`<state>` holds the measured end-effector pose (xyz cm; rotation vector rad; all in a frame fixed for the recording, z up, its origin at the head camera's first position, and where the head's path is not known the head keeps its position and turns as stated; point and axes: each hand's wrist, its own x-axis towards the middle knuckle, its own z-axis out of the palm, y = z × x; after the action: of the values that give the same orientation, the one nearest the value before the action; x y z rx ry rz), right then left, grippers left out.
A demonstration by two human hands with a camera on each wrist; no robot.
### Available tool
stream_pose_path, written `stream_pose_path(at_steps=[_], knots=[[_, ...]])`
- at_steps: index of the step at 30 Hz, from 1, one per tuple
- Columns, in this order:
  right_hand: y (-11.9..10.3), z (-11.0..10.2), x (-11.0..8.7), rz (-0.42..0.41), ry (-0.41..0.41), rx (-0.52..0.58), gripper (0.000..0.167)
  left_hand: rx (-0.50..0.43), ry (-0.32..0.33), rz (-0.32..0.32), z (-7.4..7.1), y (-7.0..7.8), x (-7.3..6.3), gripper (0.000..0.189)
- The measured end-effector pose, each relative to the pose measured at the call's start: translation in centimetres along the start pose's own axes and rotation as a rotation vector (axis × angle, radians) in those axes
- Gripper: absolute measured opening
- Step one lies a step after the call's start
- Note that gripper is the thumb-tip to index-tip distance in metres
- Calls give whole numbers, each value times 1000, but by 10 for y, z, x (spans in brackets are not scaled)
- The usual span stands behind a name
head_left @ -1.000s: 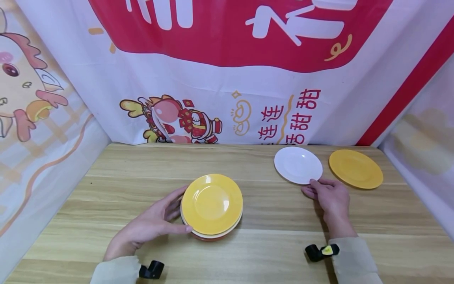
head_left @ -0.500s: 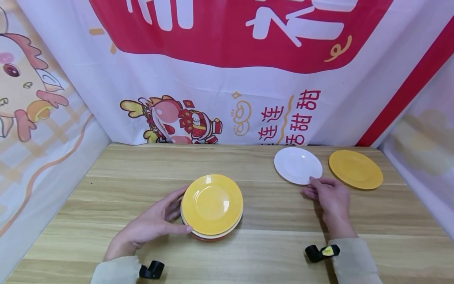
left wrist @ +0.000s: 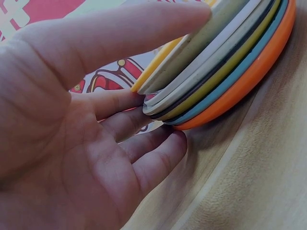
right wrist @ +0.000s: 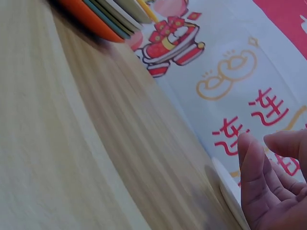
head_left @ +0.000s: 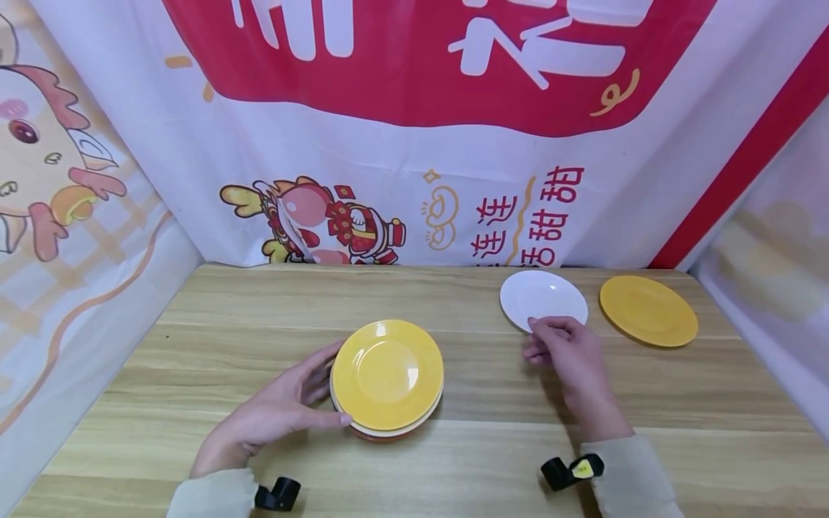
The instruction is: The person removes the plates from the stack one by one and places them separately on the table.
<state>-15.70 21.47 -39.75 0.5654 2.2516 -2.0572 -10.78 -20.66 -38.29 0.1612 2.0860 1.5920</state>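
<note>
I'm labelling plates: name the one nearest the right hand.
The white plate: in the head view, the right hand overlaps it; the lone yellow plate and the stack lie farther away.

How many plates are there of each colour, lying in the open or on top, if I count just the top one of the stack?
Yellow: 2, the top yellow plate and the loose yellow plate
White: 1, the white plate
Total: 3
</note>
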Motion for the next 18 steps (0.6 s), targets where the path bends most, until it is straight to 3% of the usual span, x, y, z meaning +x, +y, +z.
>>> stream_pose_path(at_steps=[7, 18], knots=[[1, 23, -9, -35, -111, -35, 42, 5, 7, -7, 0, 0, 0, 110], [3, 52, -26, -70, -181, -40, 36, 17, 15, 4, 0, -1, 0, 110]])
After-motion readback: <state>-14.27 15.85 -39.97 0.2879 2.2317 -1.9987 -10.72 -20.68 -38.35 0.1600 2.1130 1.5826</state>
